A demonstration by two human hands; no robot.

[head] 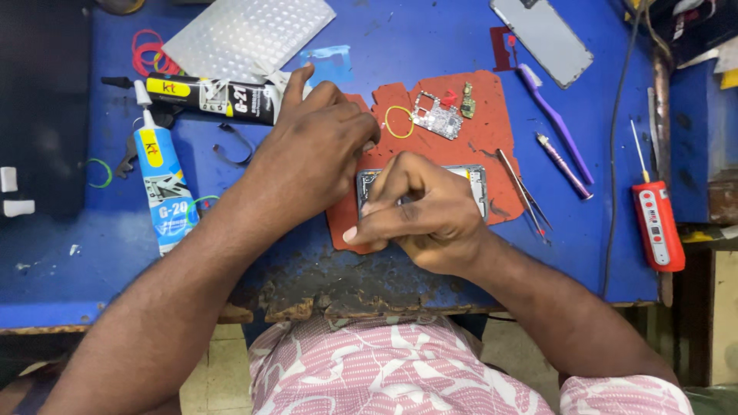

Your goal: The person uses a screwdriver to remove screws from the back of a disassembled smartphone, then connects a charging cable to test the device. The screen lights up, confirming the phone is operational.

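Two glue tubes lie at the left of the blue tabletop (384,38): a black tube (219,97) with a yellow label patch, lying crosswise, and a blue-and-white tube (163,184) pointing away, beside red rubber bands (147,52). Tweezers (523,192), a purple brush (555,119) and a red tester (658,226) lie to the right. The opened phone (477,184), silver-framed, rests on a red mat (480,134), mostly hidden under both hands: the left hand (315,154) curls its fingers at its upper left edge, and the right hand (419,215) pinches its fingers closed over it, on what I cannot tell.

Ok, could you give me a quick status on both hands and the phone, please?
Left hand and right hand both down on the opened phone, on the red mat. Circuit board lies apart. Tweezers beside, untouched.
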